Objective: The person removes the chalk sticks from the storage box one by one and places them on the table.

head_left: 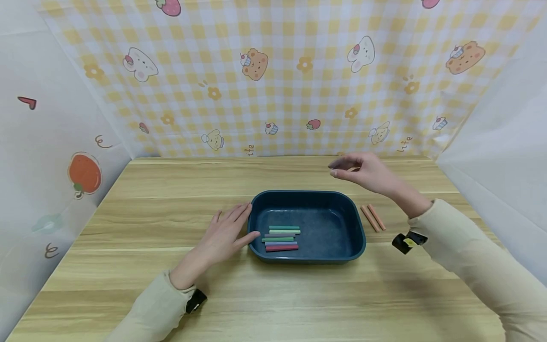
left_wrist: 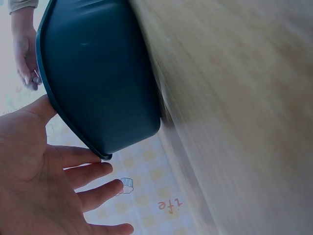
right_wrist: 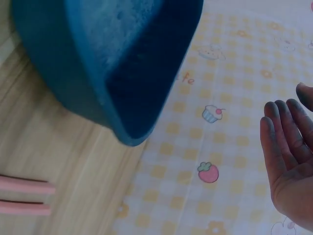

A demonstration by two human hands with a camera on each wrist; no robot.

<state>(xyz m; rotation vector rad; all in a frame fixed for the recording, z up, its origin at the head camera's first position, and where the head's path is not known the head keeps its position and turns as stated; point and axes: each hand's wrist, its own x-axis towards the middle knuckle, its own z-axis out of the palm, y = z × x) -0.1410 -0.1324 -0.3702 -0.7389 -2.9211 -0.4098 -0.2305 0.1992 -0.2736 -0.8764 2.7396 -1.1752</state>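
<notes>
A dark blue-green rectangular basin [head_left: 359, 223] stands on the table. Inside, at its left, several chalk sticks [head_left: 279, 239] in green, purple, blue and red lie side by side. My left hand [head_left: 226, 232] touches the basin's left rim with thumb and index finger, the other fingers spread; the left wrist view shows its palm facing the basin wall [left_wrist: 98, 73]. Beyond the basin's back right corner my right hand [head_left: 359, 170] hovers with bent fingers, nothing between them and the thumb. Grey dust coats its fingertips [right_wrist: 272, 108]. Two orange chalk sticks [head_left: 373, 218] lie right of the basin.
The wooden table [head_left: 171, 190] meets a yellow checked cloth [head_left: 282, 95] with cartoon prints at the back. White sheets hang at the left [head_left: 51, 142] and right [head_left: 495, 142]. Black wrist cameras sit by both sleeves.
</notes>
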